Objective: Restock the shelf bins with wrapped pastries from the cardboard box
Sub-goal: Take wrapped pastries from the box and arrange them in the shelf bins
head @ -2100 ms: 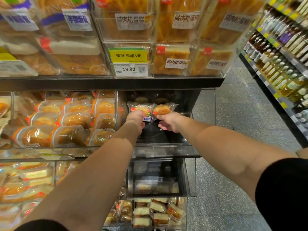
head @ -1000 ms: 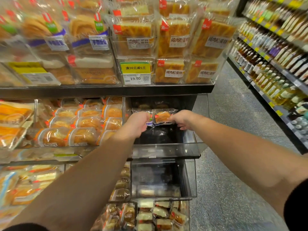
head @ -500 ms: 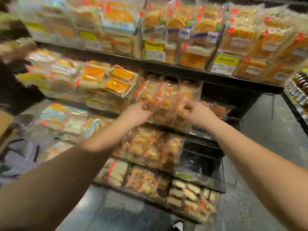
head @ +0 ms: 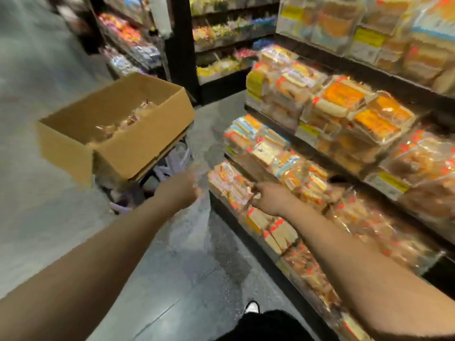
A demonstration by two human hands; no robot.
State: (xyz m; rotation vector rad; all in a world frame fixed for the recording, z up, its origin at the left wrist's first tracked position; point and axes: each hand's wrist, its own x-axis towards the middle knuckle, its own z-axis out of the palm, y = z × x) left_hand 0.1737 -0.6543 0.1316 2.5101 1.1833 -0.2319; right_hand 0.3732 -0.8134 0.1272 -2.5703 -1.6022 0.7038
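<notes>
We see the grey floor (head: 49, 205) filling the left and bottom of the blurred view. To the right, the shelving (head: 369, 77) rises in tiers, its levels packed with wrapped breads and cakes (head: 354, 112) in clear film with orange and red labels. Another rack of packaged goods (head: 221, 35) stands further back, across the aisle end.

Left of the shelving, an open cardboard box (head: 138, 143) sits raised on what looks like a cart frame (head: 147, 178) with pale bags beneath it. Inside the box we make out a few wrapped pastries (head: 123, 124), lying along its far half; the blur hides their number.

Both our bare arms reach forward. Our left hand (head: 181, 190) hangs in the air just below the box's near corner, touching nothing we can see, its fingers drawn in loosely and empty. Our right hand (head: 269, 199) is beside the front edge of a low shelf tier, over the wrapped packs there; its fingers look curled, but we cannot tell whether they pinch anything.

At the bottom edge a white shoe (head: 251, 307) shows on the floor, next to dark clothing (head: 268, 326).
</notes>
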